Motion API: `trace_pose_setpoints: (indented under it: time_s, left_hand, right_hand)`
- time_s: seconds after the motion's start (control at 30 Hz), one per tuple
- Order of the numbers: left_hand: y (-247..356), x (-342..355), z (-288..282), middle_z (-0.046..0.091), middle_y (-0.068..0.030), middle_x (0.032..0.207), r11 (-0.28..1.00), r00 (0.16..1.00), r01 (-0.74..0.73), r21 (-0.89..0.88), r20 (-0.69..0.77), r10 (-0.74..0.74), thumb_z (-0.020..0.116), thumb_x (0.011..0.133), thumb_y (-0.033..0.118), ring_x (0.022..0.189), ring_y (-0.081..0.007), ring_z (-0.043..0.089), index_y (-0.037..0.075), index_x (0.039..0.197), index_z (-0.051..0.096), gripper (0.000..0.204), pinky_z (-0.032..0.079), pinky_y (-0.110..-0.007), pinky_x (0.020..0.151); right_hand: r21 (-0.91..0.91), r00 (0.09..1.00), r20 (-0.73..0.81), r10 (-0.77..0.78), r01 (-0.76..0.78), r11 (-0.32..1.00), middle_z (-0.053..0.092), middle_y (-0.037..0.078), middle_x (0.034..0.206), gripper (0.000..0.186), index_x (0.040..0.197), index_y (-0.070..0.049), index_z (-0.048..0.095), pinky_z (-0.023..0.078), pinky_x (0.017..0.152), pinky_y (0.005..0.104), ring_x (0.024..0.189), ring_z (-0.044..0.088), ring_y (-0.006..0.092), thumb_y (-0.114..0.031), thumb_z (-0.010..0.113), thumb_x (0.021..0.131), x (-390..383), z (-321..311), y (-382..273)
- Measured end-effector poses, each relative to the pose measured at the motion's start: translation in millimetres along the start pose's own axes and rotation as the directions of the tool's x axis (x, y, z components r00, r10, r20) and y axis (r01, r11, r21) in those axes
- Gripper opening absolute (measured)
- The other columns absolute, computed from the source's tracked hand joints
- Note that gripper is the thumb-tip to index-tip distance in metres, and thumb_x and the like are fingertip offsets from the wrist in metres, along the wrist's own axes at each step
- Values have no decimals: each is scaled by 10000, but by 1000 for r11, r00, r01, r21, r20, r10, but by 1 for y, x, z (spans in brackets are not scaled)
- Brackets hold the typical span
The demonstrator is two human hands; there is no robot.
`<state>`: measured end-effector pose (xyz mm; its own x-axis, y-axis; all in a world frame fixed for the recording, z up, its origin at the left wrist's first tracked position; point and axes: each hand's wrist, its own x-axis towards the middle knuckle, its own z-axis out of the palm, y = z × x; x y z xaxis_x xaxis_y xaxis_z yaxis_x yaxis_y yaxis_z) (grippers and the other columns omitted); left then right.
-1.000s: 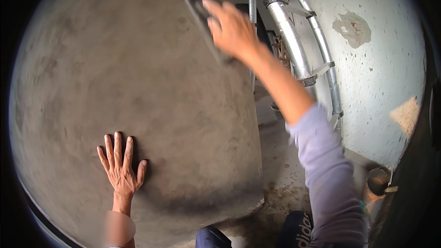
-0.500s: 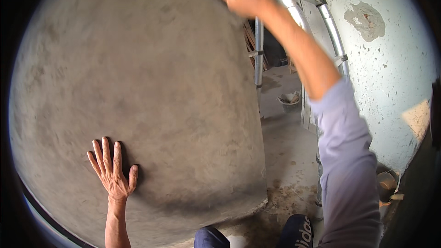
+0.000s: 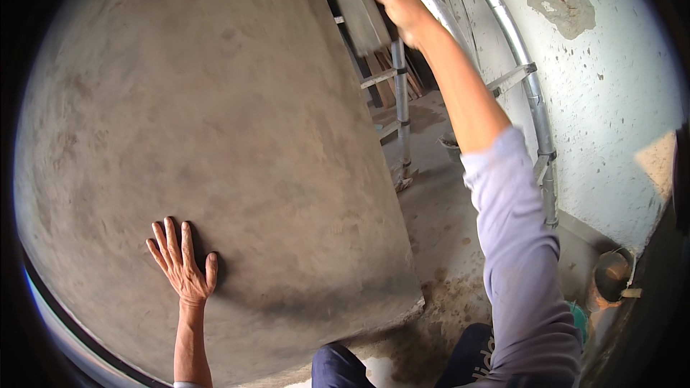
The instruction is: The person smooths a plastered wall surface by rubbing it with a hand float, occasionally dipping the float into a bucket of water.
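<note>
A broad grey plastered wall fills most of the view, its surface smooth with darker blotches. My left hand lies flat on its lower part, fingers spread and holding nothing. Up at the top, past the wall's right edge, my right hand grips a plastering float with a long, flat grey face. The float is tilted and appears apart from the wall. Its handle is mostly hidden by my fingers, and the hand is slightly blurred.
A metal ladder stands at the right, near a pale speckled wall with a bare patch. Low at the right are a dirty bucket and part of a green container. Another bucket is partly hidden by my right arm.
My right hand has moved right and slightly down, bringing the float past the wall's edge into fuller view. My left hand stays flat on the wall. The view has shifted a little.
</note>
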<state>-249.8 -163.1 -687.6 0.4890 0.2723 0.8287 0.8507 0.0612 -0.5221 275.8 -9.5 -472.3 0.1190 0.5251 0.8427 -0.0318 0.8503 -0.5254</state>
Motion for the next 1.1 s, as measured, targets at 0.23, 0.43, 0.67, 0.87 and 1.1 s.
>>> trace_pose_setpoints:
  time_s: [0.23, 0.43, 0.67, 0.87, 1.1]
  left_hand:
    - [3, 4, -5, 270, -223, 1642, 1000, 1000, -9, 15, -12, 9, 426, 1008, 543, 1543, -430, 162, 49, 1562, 361, 745, 54, -588, 1237]
    - [1, -2, -2, 266, -221, 1644, 1000, 1000, 0, 5, -8, 0, 429, 1008, 533, 1543, -429, 160, 46, 1562, 359, 741, 49, -588, 1238]
    - [3, 2, -1, 300, -207, 1633, 999, 999, 14, -52, -29, -16, 485, 983, 504, 1535, -441, 181, 66, 1539, 411, 712, 57, -603, 1234]
    - [-1, 1, -1, 315, -194, 1630, 999, 999, 26, -35, -25, -27, 476, 988, 517, 1534, -426, 200, 94, 1534, 430, 692, 71, -594, 1236]
    - [4, 2, 3, 302, -172, 1643, 998, 998, 24, -58, -50, -27, 451, 1004, 545, 1540, -398, 200, 85, 1545, 415, 711, 70, -568, 1245]
  right_hand:
    - [313, 973, 223, 66, -136, 940, 647, 225, 1194, 448, 1363, -43, 564, 512, 949, 431, 1160, 602, 408, -113, 619, 924, 23, 9, 4]
    - [-2, 965, 213, 153, -156, 988, 502, 182, 1492, 553, 1575, -57, 328, 474, 1087, 425, 1332, 534, 261, -70, 404, 1028, -60, 10, 34]
    - [-159, 989, -120, 87, -106, 982, 454, 237, 1538, 606, 1500, 15, 442, 322, 1190, 421, 1460, 395, 301, -234, 641, 985, -186, -24, 89]
    - [-643, 604, 150, -782, 661, 387, 647, 223, 1180, 442, 1315, -44, 579, 495, 958, 435, 1148, 600, 419, -78, 653, 881, -37, 45, -62]
    - [-664, 601, 431, -673, 717, 215, 648, 215, 1137, 363, 1203, -19, 631, 482, 960, 459, 1116, 594, 425, -58, 665, 844, 18, 55, -79]
